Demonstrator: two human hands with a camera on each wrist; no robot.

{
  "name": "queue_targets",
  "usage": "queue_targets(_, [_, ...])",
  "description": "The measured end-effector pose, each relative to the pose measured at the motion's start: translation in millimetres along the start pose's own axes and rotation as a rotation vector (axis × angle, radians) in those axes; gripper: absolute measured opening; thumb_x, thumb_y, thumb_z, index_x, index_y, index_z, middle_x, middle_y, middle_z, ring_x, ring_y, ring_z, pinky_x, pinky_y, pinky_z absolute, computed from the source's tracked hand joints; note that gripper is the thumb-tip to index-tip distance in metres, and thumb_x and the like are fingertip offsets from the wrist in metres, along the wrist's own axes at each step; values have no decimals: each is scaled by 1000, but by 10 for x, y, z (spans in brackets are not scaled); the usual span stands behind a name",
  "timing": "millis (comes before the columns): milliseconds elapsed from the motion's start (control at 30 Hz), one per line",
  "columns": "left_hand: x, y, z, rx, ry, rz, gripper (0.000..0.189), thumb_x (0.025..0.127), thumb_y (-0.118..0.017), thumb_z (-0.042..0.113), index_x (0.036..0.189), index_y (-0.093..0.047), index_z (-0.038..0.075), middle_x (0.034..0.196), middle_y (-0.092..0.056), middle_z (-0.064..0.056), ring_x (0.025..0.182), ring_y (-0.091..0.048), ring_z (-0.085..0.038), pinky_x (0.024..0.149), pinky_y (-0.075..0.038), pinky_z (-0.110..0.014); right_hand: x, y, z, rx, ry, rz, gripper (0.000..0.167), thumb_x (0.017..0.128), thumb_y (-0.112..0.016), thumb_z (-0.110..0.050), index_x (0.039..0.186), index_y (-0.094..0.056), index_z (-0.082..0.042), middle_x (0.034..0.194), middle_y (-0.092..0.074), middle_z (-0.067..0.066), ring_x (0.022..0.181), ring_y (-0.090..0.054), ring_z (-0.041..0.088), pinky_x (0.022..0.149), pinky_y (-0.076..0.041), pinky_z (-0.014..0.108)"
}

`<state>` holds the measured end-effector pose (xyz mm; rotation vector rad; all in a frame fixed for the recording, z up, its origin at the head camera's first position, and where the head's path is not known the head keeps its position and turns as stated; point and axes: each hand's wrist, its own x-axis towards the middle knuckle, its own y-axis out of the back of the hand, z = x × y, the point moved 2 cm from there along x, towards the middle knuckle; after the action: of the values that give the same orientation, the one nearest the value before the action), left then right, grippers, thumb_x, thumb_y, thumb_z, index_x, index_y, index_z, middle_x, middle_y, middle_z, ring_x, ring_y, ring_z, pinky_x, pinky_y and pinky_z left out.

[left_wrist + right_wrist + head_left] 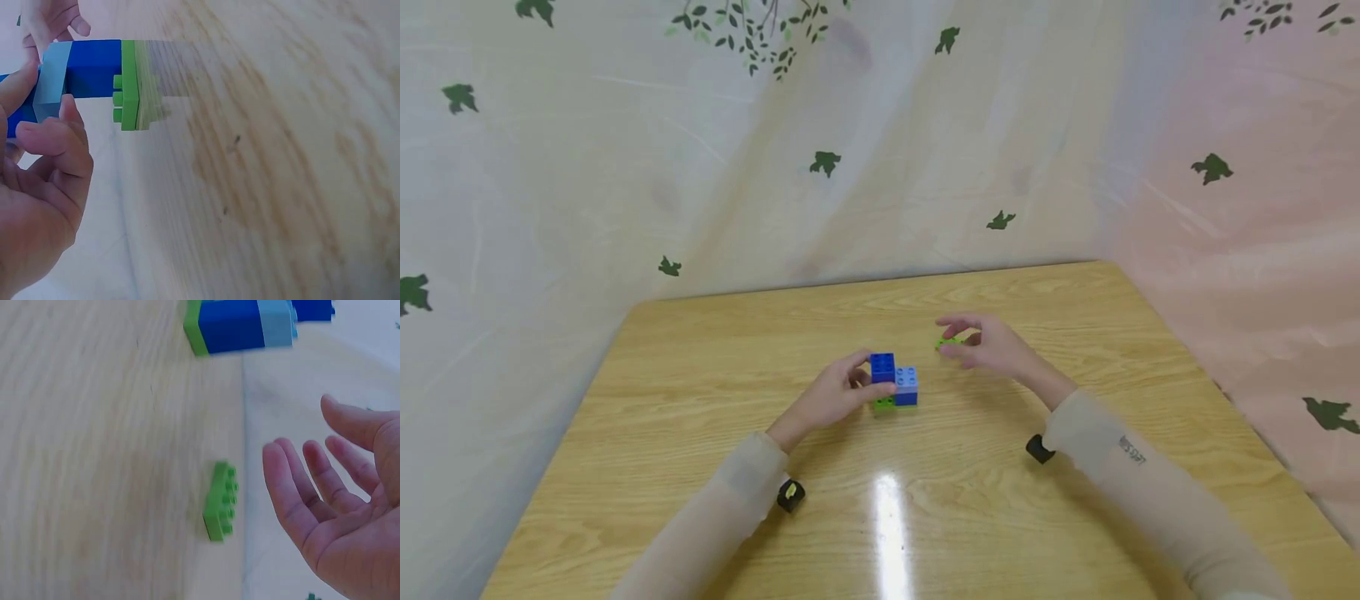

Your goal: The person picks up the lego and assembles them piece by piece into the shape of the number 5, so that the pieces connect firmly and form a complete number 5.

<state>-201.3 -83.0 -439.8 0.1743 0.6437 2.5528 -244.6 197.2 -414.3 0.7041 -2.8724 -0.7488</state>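
Note:
A small stack of toy building bricks stands on the table (pixel 715 350). It has a green base (pixel 129 84), a blue brick (pixel 95 65) on that, a light blue brick (pixel 906 380) above, and another dark blue brick (pixel 882 367) on top, offset to the left. My left hand (pixel 831 393) pinches the upper part of the stack between thumb and fingers. To the right and farther back, my right hand (pixel 988 343) hovers beside a loose green brick (pixel 220 501), its fingers spread and slightly bent, holding nothing. The fingers partly cover that brick in the head view.
A pale cloth with printed green leaves (pixel 825 162) hangs behind the table and along its right side. Black wrist devices (pixel 1040 449) sit under both sleeves. A bright reflection lies on the tabletop near the front.

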Motion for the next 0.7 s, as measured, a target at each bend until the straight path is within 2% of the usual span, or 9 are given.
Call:
queue_targets(67, [-5, 3, 10, -5, 9, -14, 49, 95, -70, 46, 138, -57, 25, 95, -68, -6, 80, -60, -28, 59, -47, -30, 4, 110, 8, -35, 2, 55, 52, 97, -73, -20, 143, -54, -6, 127, -60, 23, 96, -69, 42, 77, -60, 51])
queue_targets(133, [-10, 7, 19, -19, 20, -28, 50, 96, -70, 45, 140, -55, 26, 97, -67, -7, 81, -60, -30, 58, -47, -31, 10, 190, 27, -60, -7, 77, 53, 97, -72, -19, 144, -53, -4, 129, -58, 25, 96, -68, 42, 78, -59, 53])
queue_targets(267, [-19, 17, 25, -48, 47, -45, 52, 95, -71, 45, 141, -53, 27, 100, -68, -10, 74, -61, -33, 52, -48, -32, 37, 266, 107, -97, -46, 66, 56, 99, -70, -20, 147, -49, -2, 134, -55, 28, 87, -68, 38, 75, -60, 49])
queue_targets(400, [-27, 15, 31, -62, 64, -45, 58, 93, -72, 48, 143, -53, 27, 99, -69, -12, 70, -67, -33, 50, -51, -37, 59, 279, 244, -193, -98, 42, 59, 98, -71, -19, 148, -47, -1, 137, -54, 27, 63, -62, 28, 61, -58, 38])
queue_targets(500, [-32, 12, 37, -59, 61, -45, 59, 93, -73, 48, 144, -52, 27, 99, -70, -13, 70, -69, -35, 50, -54, -40, 65, 262, 339, -279, -128, 23, 66, 94, -75, -22, 149, -46, 0, 138, -54, 27, 55, -56, 22, 55, -54, 33])
queue_targets(600, [-34, 13, 37, -53, 56, -50, 58, 93, -72, 47, 143, -52, 26, 99, -70, -15, 70, -68, -36, 50, -54, -41, 68, 234, 405, -338, -141, 3, 71, 92, -78, -26, 149, -45, 2, 137, -54, 27, 62, -58, 18, 56, -53, 30])
queue_targets(700, [-38, 19, 33, -64, 58, -74, 57, 94, -72, 45, 143, -52, 26, 99, -70, -16, 71, -69, -36, 51, -55, -42, 72, 214, 437, -359, -156, 0, 73, 91, -79, -29, 148, -46, 1, 136, -55, 26, 74, -60, 20, 61, -55, 31])
